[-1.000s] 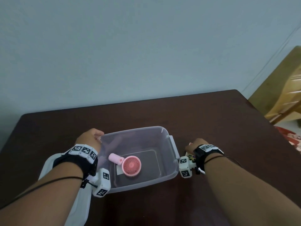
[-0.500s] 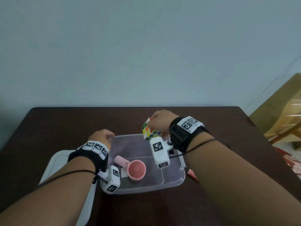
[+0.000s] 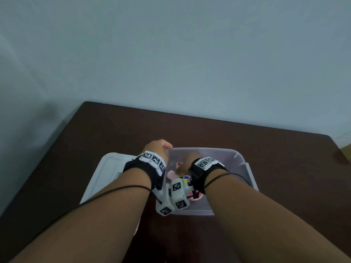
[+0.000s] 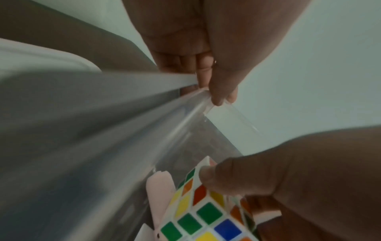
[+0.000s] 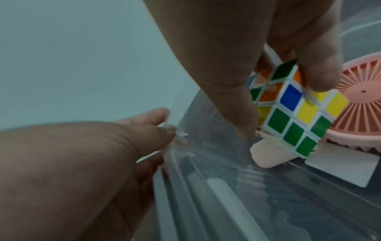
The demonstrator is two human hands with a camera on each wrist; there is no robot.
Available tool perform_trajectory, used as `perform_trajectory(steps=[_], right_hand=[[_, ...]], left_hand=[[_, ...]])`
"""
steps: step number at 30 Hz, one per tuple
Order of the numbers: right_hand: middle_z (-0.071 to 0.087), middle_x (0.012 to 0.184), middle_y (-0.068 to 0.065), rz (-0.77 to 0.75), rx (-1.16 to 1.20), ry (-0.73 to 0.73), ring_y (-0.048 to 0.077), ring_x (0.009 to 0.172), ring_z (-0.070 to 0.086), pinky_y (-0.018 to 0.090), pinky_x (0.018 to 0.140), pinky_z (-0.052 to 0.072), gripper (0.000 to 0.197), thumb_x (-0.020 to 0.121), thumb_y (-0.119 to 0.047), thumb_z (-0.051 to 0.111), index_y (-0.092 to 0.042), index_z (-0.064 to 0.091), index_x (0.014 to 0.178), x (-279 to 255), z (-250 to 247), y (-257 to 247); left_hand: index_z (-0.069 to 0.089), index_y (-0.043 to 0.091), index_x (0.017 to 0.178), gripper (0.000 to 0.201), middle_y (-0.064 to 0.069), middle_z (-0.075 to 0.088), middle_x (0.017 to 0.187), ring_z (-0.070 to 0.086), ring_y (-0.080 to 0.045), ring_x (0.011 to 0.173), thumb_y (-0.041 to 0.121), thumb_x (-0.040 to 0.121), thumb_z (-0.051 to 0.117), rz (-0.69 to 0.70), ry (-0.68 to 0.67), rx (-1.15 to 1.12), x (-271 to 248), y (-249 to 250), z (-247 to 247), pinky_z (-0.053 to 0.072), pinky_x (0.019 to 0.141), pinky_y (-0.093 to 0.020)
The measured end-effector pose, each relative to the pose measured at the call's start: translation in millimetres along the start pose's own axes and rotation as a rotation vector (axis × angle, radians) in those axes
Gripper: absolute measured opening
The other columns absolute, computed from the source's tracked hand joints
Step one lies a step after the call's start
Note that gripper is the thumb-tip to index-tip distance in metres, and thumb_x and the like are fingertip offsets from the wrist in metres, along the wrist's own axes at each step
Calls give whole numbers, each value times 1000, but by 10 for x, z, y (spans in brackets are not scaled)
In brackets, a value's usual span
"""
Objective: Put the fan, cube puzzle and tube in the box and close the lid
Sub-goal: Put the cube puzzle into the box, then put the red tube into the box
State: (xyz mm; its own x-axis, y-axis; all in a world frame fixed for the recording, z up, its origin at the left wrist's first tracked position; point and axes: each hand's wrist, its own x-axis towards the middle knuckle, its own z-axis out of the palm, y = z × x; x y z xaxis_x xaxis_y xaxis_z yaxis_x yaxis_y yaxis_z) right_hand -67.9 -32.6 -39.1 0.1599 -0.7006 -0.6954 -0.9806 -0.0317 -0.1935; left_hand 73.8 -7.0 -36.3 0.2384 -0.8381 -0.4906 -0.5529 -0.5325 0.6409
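Observation:
The clear plastic box [image 3: 245,168] stands on the dark table. My left hand [image 3: 158,148] grips its far left rim [image 4: 198,97], thumb inside and fingers outside. My right hand [image 3: 187,164] is down inside the box and holds the cube puzzle [image 5: 296,110] between thumb and fingers, just above the pink fan's handle [image 5: 266,156]. The fan's round pink grille [image 5: 362,104] lies flat on the box floor. In the left wrist view the cube puzzle [image 4: 202,215] shows at the bottom with the pink fan [image 4: 158,192] beside it. The tube is not in sight.
The white lid [image 3: 106,173] lies flat on the table, left of the box and partly under my left forearm. A white label [image 5: 340,169] sticks to the box floor. The dark table [image 3: 284,158] runs to a pale wall behind.
My right hand picked the cube puzzle up from the table right of the box, carried it over the rim and lowered it inside. My left hand kept its hold on the rim.

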Motion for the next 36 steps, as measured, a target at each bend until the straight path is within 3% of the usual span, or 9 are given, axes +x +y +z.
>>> perform_trajectory(steps=[5, 10, 14, 17, 19, 23, 27, 31, 36], right_hand=[[71, 112, 11, -34, 165, 98, 26, 94, 70, 36, 81, 59, 27, 95, -23, 61, -9, 67, 117, -222, -128, 196], [69, 79, 14, -10, 818, 365, 24, 54, 65, 40, 59, 57, 13, 94, -16, 62, -4, 68, 93, -640, -541, 954], [67, 64, 7, 165, 800, 593, 20, 48, 56, 29, 50, 47, 14, 89, -18, 66, -6, 70, 85, -791, -693, 1779], [75, 92, 10, 337, 612, 497, 28, 80, 69, 33, 67, 54, 15, 89, -22, 66, -9, 73, 92, -704, -524, 2334], [73, 107, 9, 407, 587, 339, 28, 94, 69, 30, 61, 49, 22, 87, -21, 68, -8, 72, 104, -589, -267, 2604], [75, 81, 5, 515, 299, 82, 22, 71, 69, 28, 55, 47, 26, 74, -37, 76, -15, 74, 87, -463, 339, 2876], [68, 95, 8, 570, 186, 130, 25, 83, 65, 34, 73, 56, 38, 68, -32, 81, -15, 68, 99, -327, 606, 2947], [56, 74, 2, 522, 166, 124, 24, 79, 59, 31, 69, 46, 35, 78, -28, 78, -10, 68, 105, -356, 595, 2936], [67, 79, 6, 439, 325, 250, 24, 76, 66, 33, 69, 52, 27, 86, -32, 71, -7, 70, 95, -500, 181, 2803]], left_hand=[[64, 23, 118, 37, 2, 67, 119, 65, -19, 100, 3, 87, 62, 24, 43, 30, -62, -29, 29, 49, 82, -28], [66, 24, 113, 32, 1, 69, 113, 64, -17, 85, 4, 89, 61, 36, 139, 30, -115, 12, 93, 49, 73, -27], [67, 22, 111, 32, 0, 69, 116, 62, -17, 88, 2, 87, 62, 15, 168, 24, -108, 55, 101, 49, 79, -28], [66, 20, 112, 34, -3, 69, 118, 66, -22, 97, -1, 85, 64, -14, 161, -8, -87, 106, 117, 52, 88, -32], [66, 19, 114, 34, -3, 69, 117, 67, -24, 101, -1, 86, 64, -16, 180, -5, -96, 119, 126, 52, 87, -32], [67, 20, 111, 38, -3, 70, 114, 68, -25, 97, -6, 85, 61, -15, 216, -4, -120, 145, 197, 55, 88, -37], [67, 20, 111, 37, -3, 70, 113, 67, -24, 99, -5, 85, 61, 6, 225, 12, -132, 130, 214, 55, 92, -41], [67, 20, 113, 35, -1, 69, 113, 66, -20, 94, -3, 86, 61, 33, 247, 57, -159, 128, 234, 55, 91, -39], [68, 22, 110, 31, 0, 70, 112, 64, -19, 91, 1, 87, 61, 25, 276, 83, -189, 135, 242, 53, 88, -34]])
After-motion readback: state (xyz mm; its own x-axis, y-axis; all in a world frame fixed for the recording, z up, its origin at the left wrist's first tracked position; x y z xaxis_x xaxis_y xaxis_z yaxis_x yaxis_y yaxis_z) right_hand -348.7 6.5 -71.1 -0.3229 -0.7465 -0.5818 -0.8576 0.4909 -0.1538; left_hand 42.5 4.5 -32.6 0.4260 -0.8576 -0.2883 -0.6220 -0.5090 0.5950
